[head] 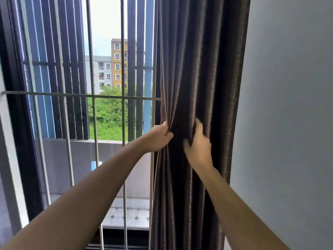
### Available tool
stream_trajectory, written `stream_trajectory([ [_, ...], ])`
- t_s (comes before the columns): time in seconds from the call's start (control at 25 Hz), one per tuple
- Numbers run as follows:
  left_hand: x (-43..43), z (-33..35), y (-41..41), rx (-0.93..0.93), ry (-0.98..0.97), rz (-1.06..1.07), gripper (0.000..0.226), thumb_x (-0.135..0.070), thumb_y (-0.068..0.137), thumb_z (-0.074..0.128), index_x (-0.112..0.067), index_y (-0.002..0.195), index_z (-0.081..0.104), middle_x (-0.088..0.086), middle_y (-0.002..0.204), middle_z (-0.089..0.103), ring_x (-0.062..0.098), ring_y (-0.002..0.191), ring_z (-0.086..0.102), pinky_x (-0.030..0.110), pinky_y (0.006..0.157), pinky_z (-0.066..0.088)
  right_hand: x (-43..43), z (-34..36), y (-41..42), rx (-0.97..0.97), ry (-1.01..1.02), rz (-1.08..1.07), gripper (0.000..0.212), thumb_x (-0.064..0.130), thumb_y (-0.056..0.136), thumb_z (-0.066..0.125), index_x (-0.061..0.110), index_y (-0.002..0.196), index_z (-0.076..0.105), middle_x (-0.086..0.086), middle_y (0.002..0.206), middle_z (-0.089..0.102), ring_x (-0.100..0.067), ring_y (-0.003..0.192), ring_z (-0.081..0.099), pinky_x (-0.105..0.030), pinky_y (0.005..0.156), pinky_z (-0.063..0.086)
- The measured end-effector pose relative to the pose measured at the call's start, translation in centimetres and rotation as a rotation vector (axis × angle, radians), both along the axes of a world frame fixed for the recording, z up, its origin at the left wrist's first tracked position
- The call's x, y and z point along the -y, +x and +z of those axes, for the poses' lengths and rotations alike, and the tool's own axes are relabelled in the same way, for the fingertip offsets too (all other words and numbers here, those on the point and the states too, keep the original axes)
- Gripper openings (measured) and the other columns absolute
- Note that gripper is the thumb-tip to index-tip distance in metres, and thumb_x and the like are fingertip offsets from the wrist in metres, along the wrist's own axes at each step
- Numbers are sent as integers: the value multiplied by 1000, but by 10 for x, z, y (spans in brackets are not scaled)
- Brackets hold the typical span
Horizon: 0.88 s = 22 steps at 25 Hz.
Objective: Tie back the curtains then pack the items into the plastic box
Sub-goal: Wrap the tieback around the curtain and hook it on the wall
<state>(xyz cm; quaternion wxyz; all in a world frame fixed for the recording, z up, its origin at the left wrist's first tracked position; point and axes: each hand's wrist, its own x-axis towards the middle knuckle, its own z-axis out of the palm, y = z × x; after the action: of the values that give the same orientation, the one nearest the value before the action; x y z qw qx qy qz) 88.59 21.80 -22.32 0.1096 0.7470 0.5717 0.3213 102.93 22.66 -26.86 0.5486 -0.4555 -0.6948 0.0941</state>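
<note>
A dark brown curtain (201, 73) hangs in folds at the right side of the window, gathered into a narrow bundle at mid-height. My left hand (158, 138) grips the curtain's left edge, fingers closed around the bunched fabric. My right hand (199, 147) presses on the front of the bundle, its fingers tucked into a fold, blurred by motion. No tie-back and no plastic box are in view.
A window with grey metal bars (93, 95) fills the left and centre, with a balcony, trees and buildings beyond. A plain grey wall (288, 105) stands directly right of the curtain. A dark window frame (16, 105) runs down the left.
</note>
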Motion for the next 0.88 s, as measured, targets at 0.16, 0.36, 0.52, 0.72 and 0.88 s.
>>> stream_trajectory([
  [0.16,-3,-1,-3,-7,3,13,43,-18,96,35,2,134,34,13,103,59,20,87,57,29,75,46,10,-55,-8,192,-130,102,62,6,89,55,19,144,30,-7,119,65,-19,104,65,-29,97,49],
  [0.36,-3,2,9,17,-11,-6,27,-20,95,35,-7,117,43,13,104,58,23,90,58,40,83,51,13,-72,-14,198,-129,168,58,6,89,54,15,143,35,-5,114,64,-19,103,63,-21,93,45],
  [0.52,1,1,18,65,7,-79,50,-42,83,48,-14,124,44,3,101,60,17,91,59,34,81,51,17,-75,-13,191,-188,286,63,7,84,54,23,142,34,4,114,62,-12,104,60,-24,95,49],
  [0.72,-1,-6,19,-100,163,80,43,-24,90,45,2,123,39,11,87,57,32,85,59,38,67,47,15,-57,2,135,219,8,69,23,78,64,21,141,36,2,147,35,-14,135,31,-26,110,25],
  [0.88,2,-6,9,25,73,-32,32,-18,92,42,-6,122,43,6,88,59,15,74,57,28,63,45,-2,-4,13,-242,233,-77,81,14,81,71,19,145,21,-8,146,37,-19,133,40,-35,108,38],
])
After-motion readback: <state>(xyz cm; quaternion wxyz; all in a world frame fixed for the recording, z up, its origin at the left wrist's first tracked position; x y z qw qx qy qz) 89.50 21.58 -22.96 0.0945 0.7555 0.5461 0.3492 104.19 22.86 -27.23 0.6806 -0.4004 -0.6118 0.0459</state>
